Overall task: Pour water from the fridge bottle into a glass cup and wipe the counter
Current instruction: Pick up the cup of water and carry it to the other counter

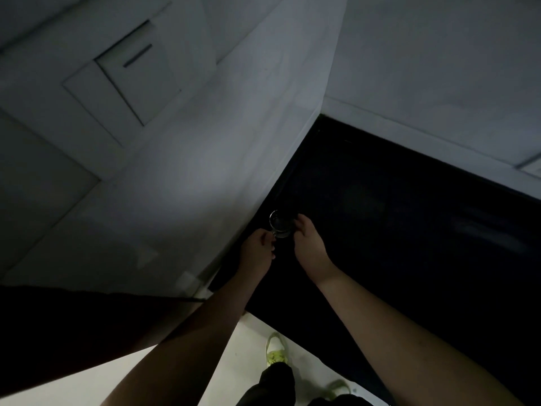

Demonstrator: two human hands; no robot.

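Observation:
A clear glass cup (279, 223) stands on the black counter (409, 230), close to the white panel on the left. My right hand (307, 241) curls its fingers round the cup's right side. My left hand (257, 247) sits just left of the cup, its fingertips pinching at the cup's handle side. The scene is dim, and whether the cup holds water I cannot tell. No bottle and no cloth are in view.
A tall white panel (205, 171) rises along the counter's left edge. White wall cabinets (424, 68) run behind the counter. Below lie pale floor (117, 376) and my shoes with yellow-green laces (275, 351).

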